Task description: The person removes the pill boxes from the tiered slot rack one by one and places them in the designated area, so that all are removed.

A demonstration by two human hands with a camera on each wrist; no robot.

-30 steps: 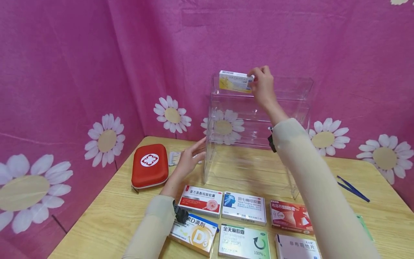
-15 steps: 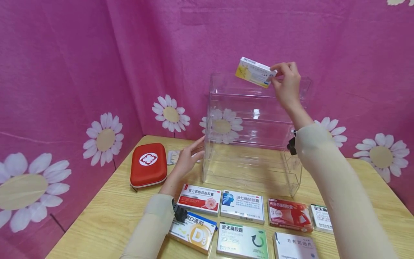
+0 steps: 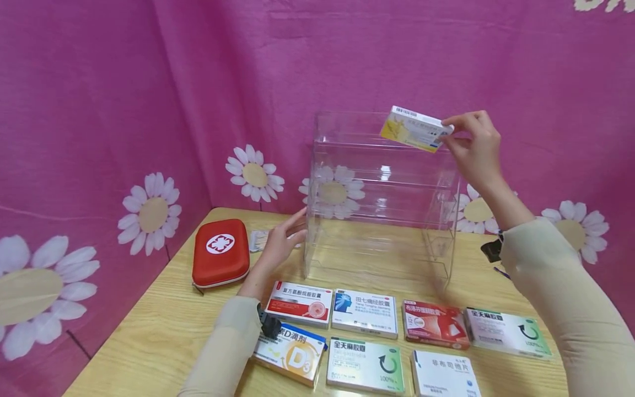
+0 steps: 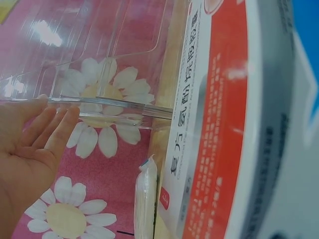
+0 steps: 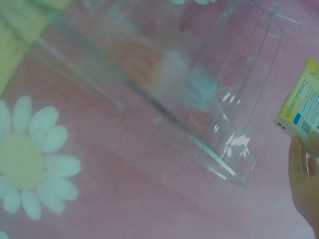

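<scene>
My right hand (image 3: 477, 150) pinches one end of a white-and-yellow medicine box (image 3: 415, 131) between thumb and fingers. The box is tilted, its left end higher, and overlaps the upper right tier of a clear acrylic tiered display rack (image 3: 369, 181) in the head view. At the right edge of the right wrist view, the same box (image 5: 301, 107) shows a yellow-and-white face. My left hand (image 3: 281, 242) has its fingers extended against the rack's left side. In the left wrist view those fingers (image 4: 62, 130) lie right along the rack's clear edge.
Several medicine boxes lie in two rows before the rack, among them a red one (image 3: 435, 324), a green-and-white one (image 3: 364, 364) and an orange D3 one (image 3: 292, 353). A red first-aid case (image 3: 220, 264) and a small clear packet (image 3: 259, 241) lie at left.
My right hand has lifted the yellow-and-white box from the rack's top left, carried it rightward, then lowered it slightly. My left hand stays at the rack's side. The head view has shifted a little.
</scene>
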